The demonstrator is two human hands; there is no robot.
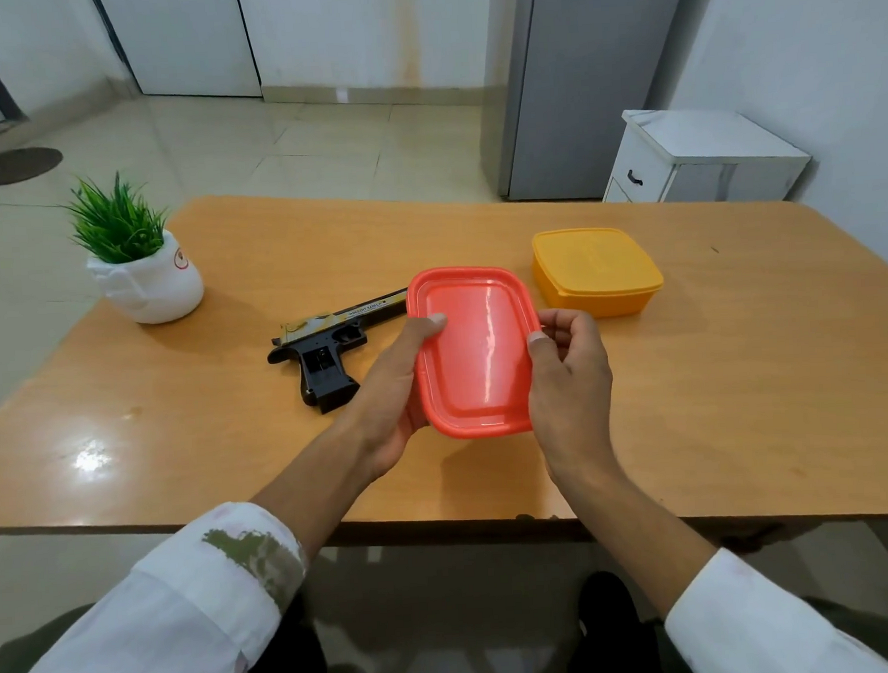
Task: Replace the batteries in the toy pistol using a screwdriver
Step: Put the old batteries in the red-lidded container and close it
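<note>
A black toy pistol (324, 345) with a yellow-patterned slide lies on its side on the wooden table (742, 372), its grip toward me. Right of it I hold a closed red plastic box (476, 352) between both hands, lid up. My left hand (396, 390) grips its left edge with the thumb on the lid rim. On the right edge, my right hand (570, 376) has its fingertips at the lid's rim. The pistol's muzzle end is hidden behind the red box. No screwdriver or batteries show.
A closed yellow plastic box (597, 271) stands behind the red one to the right. At the table's left stands a small potted plant (140, 264) in a white pot. Beyond the table are a grey fridge (588, 81) and a white cabinet (700, 155).
</note>
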